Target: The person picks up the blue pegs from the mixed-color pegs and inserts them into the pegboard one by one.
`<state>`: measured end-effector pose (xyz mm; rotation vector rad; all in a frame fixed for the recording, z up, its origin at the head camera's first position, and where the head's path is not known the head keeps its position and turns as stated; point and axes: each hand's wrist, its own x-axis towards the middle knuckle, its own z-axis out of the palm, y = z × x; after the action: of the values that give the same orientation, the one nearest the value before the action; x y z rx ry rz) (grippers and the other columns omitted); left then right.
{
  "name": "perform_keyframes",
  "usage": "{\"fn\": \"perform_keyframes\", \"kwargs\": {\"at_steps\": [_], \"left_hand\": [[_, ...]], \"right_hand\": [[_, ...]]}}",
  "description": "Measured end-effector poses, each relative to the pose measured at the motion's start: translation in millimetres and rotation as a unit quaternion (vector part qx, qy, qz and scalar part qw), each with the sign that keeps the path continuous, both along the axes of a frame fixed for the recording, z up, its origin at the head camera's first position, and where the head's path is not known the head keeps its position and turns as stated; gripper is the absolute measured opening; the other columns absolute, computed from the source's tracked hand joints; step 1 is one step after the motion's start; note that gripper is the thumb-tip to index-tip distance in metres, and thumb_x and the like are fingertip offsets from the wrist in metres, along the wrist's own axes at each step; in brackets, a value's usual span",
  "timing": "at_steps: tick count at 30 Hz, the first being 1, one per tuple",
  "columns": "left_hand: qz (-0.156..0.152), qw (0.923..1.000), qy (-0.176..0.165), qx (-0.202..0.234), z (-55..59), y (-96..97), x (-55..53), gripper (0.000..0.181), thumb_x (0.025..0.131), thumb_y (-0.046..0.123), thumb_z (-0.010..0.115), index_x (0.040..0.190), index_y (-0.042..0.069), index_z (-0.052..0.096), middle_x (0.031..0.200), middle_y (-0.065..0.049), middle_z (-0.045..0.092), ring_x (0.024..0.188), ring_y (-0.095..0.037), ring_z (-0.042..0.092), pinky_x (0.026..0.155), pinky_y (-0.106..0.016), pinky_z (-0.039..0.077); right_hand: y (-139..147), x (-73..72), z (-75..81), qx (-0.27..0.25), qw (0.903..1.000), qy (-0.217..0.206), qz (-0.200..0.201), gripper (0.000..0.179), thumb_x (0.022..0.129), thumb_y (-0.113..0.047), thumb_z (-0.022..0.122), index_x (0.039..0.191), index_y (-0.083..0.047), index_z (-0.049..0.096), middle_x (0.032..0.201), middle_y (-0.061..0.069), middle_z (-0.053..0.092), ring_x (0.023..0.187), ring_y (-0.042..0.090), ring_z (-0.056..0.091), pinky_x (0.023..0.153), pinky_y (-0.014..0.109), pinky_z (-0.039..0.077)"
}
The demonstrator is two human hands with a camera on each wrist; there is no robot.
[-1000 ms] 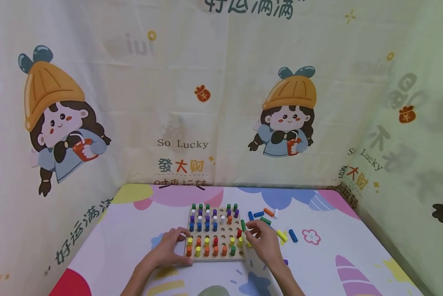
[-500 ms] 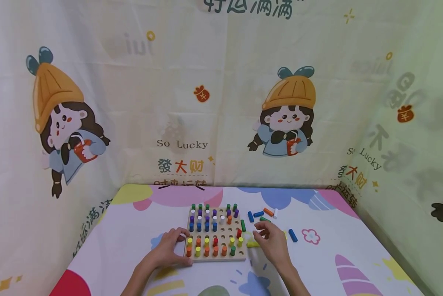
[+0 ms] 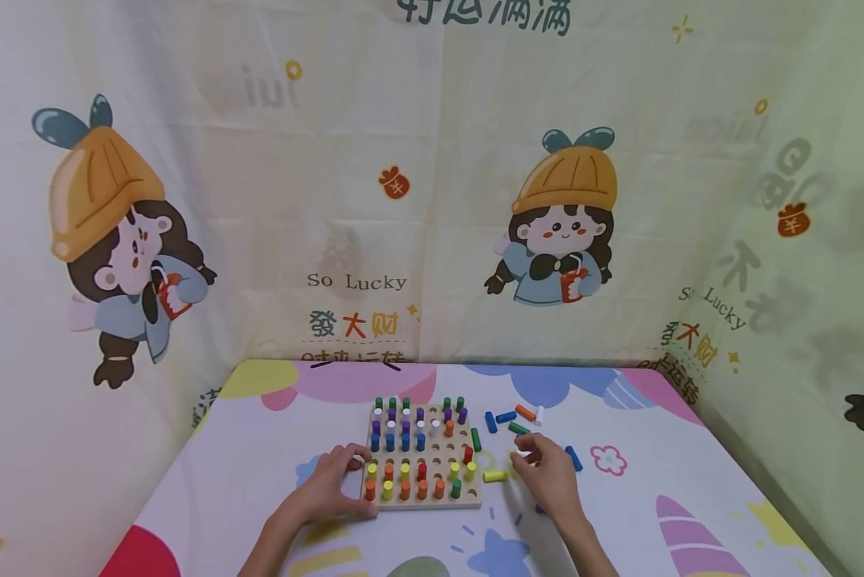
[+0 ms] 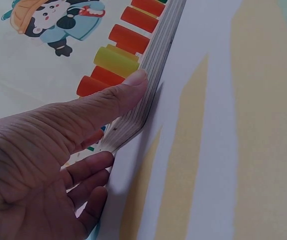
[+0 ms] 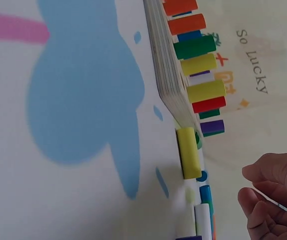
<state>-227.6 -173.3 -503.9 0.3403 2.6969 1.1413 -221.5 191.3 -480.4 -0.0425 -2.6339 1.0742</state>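
Note:
A wooden pegboard [image 3: 425,505] stands on the table with rows of coloured pegs upright in its holes; several holes toward the right side are bare. My left hand [image 3: 331,483] holds the board's near left corner, thumb [image 4: 133,82] at the front edge and fingers along the left side. To the right of the board, my right hand [image 3: 547,473] hovers with thumb and index finger a little apart. A white peg [image 3: 522,453] shows right at its fingertips, and the right wrist view shows nothing between them. A yellow peg [image 3: 496,476] lies between board and hand.
A green peg [image 3: 476,439] lies against the board's right edge. Beyond the right hand are loose pegs: blue [image 3: 490,422], orange [image 3: 525,412], white [image 3: 539,416] and green [image 3: 519,428]. Another blue peg [image 3: 573,458] lies farther right. A printed cloth [image 3: 461,320] hangs behind the table.
My right hand has moved right, away from the board's edge, uncovering the yellow peg and covering loose pegs farther right. The left hand keeps its place on the board.

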Motion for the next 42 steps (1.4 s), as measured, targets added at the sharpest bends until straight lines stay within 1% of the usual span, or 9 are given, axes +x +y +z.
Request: {"fn": "perform_keyframes", "kwargs": {"at_steps": [5,10,15,22,25,28,32,36,42], "left_hand": [[-0.004,1.0,0.001,0.003,2.0,2.5,0.7,0.07,0.069,0.04,0.095,0.123,0.019,0.055,0.123,-0.009,0.059,0.119,-0.035,0.047,0.101,-0.066,0.041],[0.004,1.0,-0.001,0.003,3.3,3.7,0.4,0.07,0.069,0.04,0.096,0.122,0.019,0.055,0.123,-0.009,0.058,0.118,-0.034,0.047,0.101,-0.065,0.042],[0.007,1.0,-0.004,0.004,2.6,2.9,0.1,0.07,0.068,0.04,0.096,0.121,0.019,0.055,0.122,-0.008,0.058,0.117,-0.033,0.047,0.101,-0.065,0.042],[0.004,1.0,0.001,0.003,0.9,0.4,0.2,0.07,0.068,0.039,0.096,0.121,0.02,0.055,0.122,-0.008,0.058,0.117,-0.032,0.047,0.101,-0.064,0.042],[0.004,1.0,-0.001,0.004,1.2,0.0,0.3,0.07,0.068,0.04,0.096,0.122,0.02,0.055,0.123,-0.008,0.058,0.117,-0.033,0.046,0.101,-0.065,0.042],[0.003,1.0,-0.003,0.006,1.4,0.2,0.7,0.07,0.068,0.039,0.096,0.122,0.02,0.054,0.123,-0.008,0.058,0.118,-0.033,0.046,0.101,-0.065,0.042],[0.005,1.0,-0.005,0.007,1.3,0.5,1.1,0.07,0.068,0.038,0.096,0.122,0.02,0.055,0.123,-0.008,0.058,0.118,-0.033,0.046,0.101,-0.065,0.041],[0.009,0.9999,-0.008,0.005,0.7,0.2,0.6,0.07,0.068,0.039,0.096,0.121,0.02,0.055,0.123,-0.008,0.058,0.117,-0.033,0.046,0.101,-0.065,0.041],[0.01,0.9999,-0.009,0.002,0.8,0.1,0.1,0.071,0.068,0.04,0.096,0.122,0.02,0.055,0.124,-0.008,0.058,0.118,-0.033,0.046,0.101,-0.065,0.042]], "right_hand": [[10.7,-0.9,-1.9,-0.016,0.9997,-0.016,-0.005,0.02,0.086,-0.007,0.079,0.103,0.001,0.072,0.097,0.013,0.075,0.081,0.023,0.071,0.072,0.037,0.058],[16.4,-2.9,-2.8,-0.024,0.9991,-0.03,-0.016,0.022,0.086,-0.01,0.079,0.104,0.001,0.072,0.099,0.014,0.075,0.083,0.024,0.07,0.071,0.034,0.056],[20.5,-4.8,-3.9,-0.03,0.9989,-0.032,-0.019,0.024,0.086,-0.01,0.081,0.104,0.002,0.071,0.1,0.016,0.075,0.084,0.024,0.069,0.07,0.031,0.055],[24.0,-7.1,-4.4,-0.036,0.9985,-0.034,-0.025,0.024,0.086,-0.007,0.079,0.106,0.003,0.071,0.101,0.017,0.074,0.088,0.028,0.069,0.075,0.035,0.057],[26.0,-8.4,-5.5,-0.038,0.9985,-0.031,-0.026,0.023,0.086,-0.006,0.079,0.106,0.003,0.071,0.101,0.018,0.074,0.088,0.029,0.069,0.074,0.033,0.057],[28.4,-10.0,-7.6,-0.04,0.9983,-0.035,-0.025,0.023,0.086,-0.006,0.078,0.106,0.003,0.071,0.103,0.019,0.074,0.088,0.028,0.069,0.071,0.028,0.055],[30.8,-12.2,-9.6,-0.041,0.9981,-0.04,-0.021,0.023,0.087,-0.006,0.076,0.107,0.003,0.071,0.104,0.019,0.074,0.089,0.028,0.069,0.07,0.024,0.052],[31.0,-13.9,-9.4,-0.042,0.9982,-0.04,-0.017,0.022,0.087,-0.005,0.075,0.107,0.003,0.071,0.103,0.019,0.073,0.088,0.027,0.068,0.07,0.027,0.055],[31.4,-19.4,-10.3,-0.032,0.9987,-0.033,-0.021,0.02,0.088,-0.006,0.074,0.106,0.003,0.072,0.102,0.018,0.074,0.086,0.027,0.068,0.071,0.032,0.055]]}}
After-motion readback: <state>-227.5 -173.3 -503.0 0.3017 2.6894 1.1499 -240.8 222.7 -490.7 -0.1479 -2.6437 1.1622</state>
